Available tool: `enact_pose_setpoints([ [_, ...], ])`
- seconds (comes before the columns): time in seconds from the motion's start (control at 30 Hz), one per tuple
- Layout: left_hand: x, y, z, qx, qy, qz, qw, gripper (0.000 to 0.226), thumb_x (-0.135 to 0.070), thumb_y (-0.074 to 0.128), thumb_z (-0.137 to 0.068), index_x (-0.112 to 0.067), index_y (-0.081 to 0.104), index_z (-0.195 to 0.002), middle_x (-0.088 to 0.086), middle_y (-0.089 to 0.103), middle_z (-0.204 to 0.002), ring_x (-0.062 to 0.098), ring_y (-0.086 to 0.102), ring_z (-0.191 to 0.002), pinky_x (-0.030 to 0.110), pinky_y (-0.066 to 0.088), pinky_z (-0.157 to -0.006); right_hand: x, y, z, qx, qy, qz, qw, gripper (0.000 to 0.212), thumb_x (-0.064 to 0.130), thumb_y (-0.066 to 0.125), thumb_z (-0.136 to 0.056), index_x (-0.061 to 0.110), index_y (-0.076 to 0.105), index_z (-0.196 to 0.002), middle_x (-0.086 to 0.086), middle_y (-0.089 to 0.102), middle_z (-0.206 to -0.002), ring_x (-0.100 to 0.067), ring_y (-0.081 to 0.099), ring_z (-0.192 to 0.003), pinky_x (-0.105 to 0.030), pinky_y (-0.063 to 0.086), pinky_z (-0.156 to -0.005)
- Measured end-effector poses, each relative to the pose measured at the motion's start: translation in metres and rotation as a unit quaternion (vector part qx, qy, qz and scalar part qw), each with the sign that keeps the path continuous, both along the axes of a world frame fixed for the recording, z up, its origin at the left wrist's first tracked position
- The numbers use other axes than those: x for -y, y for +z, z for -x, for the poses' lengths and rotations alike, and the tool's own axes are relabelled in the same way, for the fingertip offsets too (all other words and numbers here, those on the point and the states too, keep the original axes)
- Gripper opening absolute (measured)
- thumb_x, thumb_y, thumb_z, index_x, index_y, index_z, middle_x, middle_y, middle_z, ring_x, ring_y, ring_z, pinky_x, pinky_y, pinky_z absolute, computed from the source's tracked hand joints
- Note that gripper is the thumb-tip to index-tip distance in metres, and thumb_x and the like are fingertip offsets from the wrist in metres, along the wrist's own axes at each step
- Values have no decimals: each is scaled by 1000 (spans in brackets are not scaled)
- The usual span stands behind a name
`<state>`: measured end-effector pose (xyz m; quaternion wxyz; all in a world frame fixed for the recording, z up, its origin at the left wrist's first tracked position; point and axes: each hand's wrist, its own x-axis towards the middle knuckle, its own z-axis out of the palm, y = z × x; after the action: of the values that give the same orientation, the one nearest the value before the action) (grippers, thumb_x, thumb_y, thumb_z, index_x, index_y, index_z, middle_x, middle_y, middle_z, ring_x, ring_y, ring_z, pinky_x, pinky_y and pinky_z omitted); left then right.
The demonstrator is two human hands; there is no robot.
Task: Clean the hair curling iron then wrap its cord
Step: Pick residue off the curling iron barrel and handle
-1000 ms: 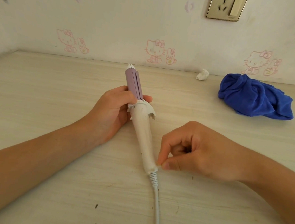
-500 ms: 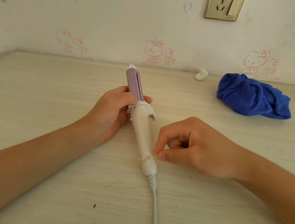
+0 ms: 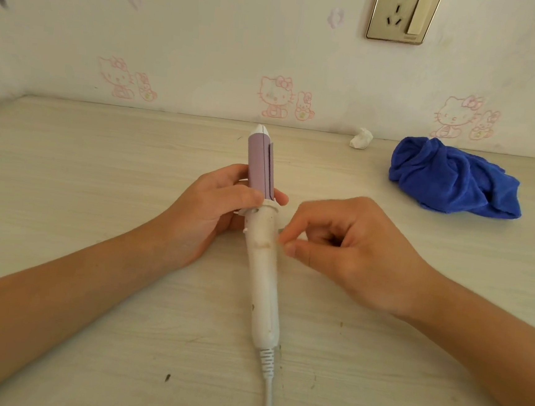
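The curling iron (image 3: 262,286) lies lengthwise on the pale wooden table, its white handle toward me and its lilac barrel (image 3: 260,166) pointing at the wall. My left hand (image 3: 217,211) grips it where barrel meets handle. My right hand (image 3: 349,252) is beside the upper handle, thumb and forefinger pinched together against its right side; whether something small is between them I cannot tell. The white cord (image 3: 268,394) leaves the handle's near end and runs off the bottom edge.
A crumpled blue cloth (image 3: 449,180) lies at the back right of the table (image 3: 101,162). A small white wad (image 3: 361,138) sits by the wall. A wall socket (image 3: 402,14) is above, on wallpaper with pink cartoon cats.
My right hand has slid up the handle from its cord end to just below the collar, still pinched. The left hand's grip is unchanged.
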<state>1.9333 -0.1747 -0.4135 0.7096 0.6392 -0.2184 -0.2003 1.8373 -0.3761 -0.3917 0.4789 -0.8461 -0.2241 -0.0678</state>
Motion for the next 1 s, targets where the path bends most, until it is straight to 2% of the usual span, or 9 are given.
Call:
enact_pose_setpoints([
  [0.1, -1, -1, -2, -2, -8, 1, 1000, 35, -17, 62, -82, -6, 68, -114, 8, 76, -107, 22, 66, -86, 30, 55, -68, 1, 1, -5, 11, -45, -3, 999, 11, -1, 73, -91, 7, 75, -83, 10, 33, -45, -7, 27, -43, -5, 31, -54],
  [0.2, -1, -2, -2, 1, -16, -3, 1000, 46, -26, 68, -75, -6, 67, -116, 10, 76, -109, 25, 65, -89, 31, 54, -69, 2, 3, -2, -38, 20, 8, 999, 11, -1, 75, -89, 8, 76, -83, 7, 33, -48, -6, 27, -46, -6, 32, -54],
  [0.37, -1, -2, -2, -2, -19, 5, 1000, 45, -28, 68, -74, -8, 69, -113, 6, 76, -105, 20, 68, -83, 28, 55, -65, 0, 7, -4, 10, -39, -1, 999, 12, -6, 72, -89, 3, 74, -80, 7, 33, -46, -7, 27, -43, 0, 39, -58],
  [0.5, -2, -2, -1, 6, -15, -4, 1000, 44, -26, 67, -75, -5, 68, -114, 11, 76, -111, 28, 63, -87, 30, 54, -66, 1, 9, 5, -83, 69, 47, 993, 14, 0, 75, -89, 12, 77, -82, 8, 35, -48, -6, 29, -45, -9, 33, -52],
  [0.63, -1, -3, -3, 4, -7, -12, 1000, 46, -25, 67, -75, -4, 67, -115, 5, 76, -104, 25, 63, -87, 35, 52, -71, 0, 8, -1, -9, -32, 41, 999, 14, 2, 74, -90, 13, 75, -81, 10, 33, -46, -8, 30, -45, -7, 34, -54],
  [0.77, -2, -3, -2, 8, -7, -12, 1000, 50, -31, 67, -73, -5, 67, -116, 9, 76, -109, 27, 63, -88, 33, 53, -68, 1, 9, 4, -42, 43, 72, 996, 13, 6, 76, -90, 17, 76, -83, 10, 36, -47, -8, 32, -44, -11, 34, -53],
  [0.9, -1, -5, -3, 3, -1, -6, 1000, 42, -31, 69, -72, -12, 72, -109, 2, 77, -102, 18, 66, -82, 31, 53, -68, 0, 9, -3, 9, -36, 65, 997, 13, 4, 74, -91, 14, 75, -82, 7, 34, -47, -9, 30, -45, -10, 32, -54],
  [1.0, -2, -6, -3, 6, -2, -9, 1000, 44, -30, 69, -75, -8, 70, -113, 8, 77, -108, 22, 66, -85, 31, 54, -67, 2, 9, 2, -20, 17, 77, 997, 14, 5, 75, -90, 17, 75, -82, 9, 35, -47, -8, 31, -45, -11, 33, -53],
])
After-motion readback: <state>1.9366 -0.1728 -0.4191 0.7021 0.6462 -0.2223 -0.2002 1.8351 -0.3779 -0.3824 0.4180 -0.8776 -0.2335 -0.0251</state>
